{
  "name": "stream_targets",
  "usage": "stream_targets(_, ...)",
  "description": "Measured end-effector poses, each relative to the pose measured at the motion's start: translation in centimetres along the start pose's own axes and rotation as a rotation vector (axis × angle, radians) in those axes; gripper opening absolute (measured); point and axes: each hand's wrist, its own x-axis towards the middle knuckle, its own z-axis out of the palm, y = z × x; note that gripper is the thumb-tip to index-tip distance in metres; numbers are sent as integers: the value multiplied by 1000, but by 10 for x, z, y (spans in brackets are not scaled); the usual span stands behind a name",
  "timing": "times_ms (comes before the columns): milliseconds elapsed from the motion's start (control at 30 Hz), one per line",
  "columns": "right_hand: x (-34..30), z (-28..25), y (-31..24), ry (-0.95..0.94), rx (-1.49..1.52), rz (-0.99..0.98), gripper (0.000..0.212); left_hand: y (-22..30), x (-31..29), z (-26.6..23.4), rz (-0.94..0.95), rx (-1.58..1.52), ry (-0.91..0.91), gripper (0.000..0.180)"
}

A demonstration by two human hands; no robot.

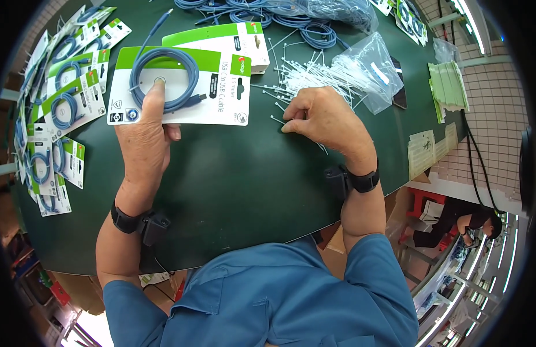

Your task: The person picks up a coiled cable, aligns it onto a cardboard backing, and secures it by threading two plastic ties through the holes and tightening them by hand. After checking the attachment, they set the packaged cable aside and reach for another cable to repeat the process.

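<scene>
My left hand (pixel 145 136) grips a white and green packaging card (pixel 222 104) from its lower edge. Its thumb presses inside a coiled blue cable (pixel 194 72) that lies on the card; one cable end sticks up past the card's top edge. At the near side of a heap of white cable ties (pixel 314 75), my right hand (pixel 329 113) is closed in a pinch on one cable tie (pixel 276 120). The head of that tie shows left of the fingertips, and a thin white tail shows below the hand.
Behind the held card lies a stack of similar cards (pixel 253 37). Carded cables (pixel 65 110) overlap along the left side. Loose blue cables (pixel 320 34) lie at the back, with a clear plastic bag (pixel 375 72) beside the ties. A person (pixel 470 225) sits far right.
</scene>
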Motion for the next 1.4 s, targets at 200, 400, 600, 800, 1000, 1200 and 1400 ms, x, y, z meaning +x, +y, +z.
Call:
stream_targets(200,3,20,-3,17,-289,-150,13,-2,-1,1,-8,-18,-10,22)
stream_targets(400,-1,38,-16,67,-355,-215,15,-1,-5,6,23,-72,-38,26)
stream_targets(600,3,18,-13,246,-54,-211,12,2,-13,3,101,-48,-30,32)
stream_targets(800,0,-8,-22,440,578,-47,5,-23,-41,-15,341,254,-106,34)
stream_targets(1000,0,-4,-13,448,644,-325,10,5,-32,-6,1031,570,-679,37)
stream_targets(1200,-1,-6,-20,403,519,-524,13,17,-46,2,1096,617,-829,37)
stream_targets(1400,-6,-11,-28,326,442,-652,14,20,-48,1,1234,697,-860,45)
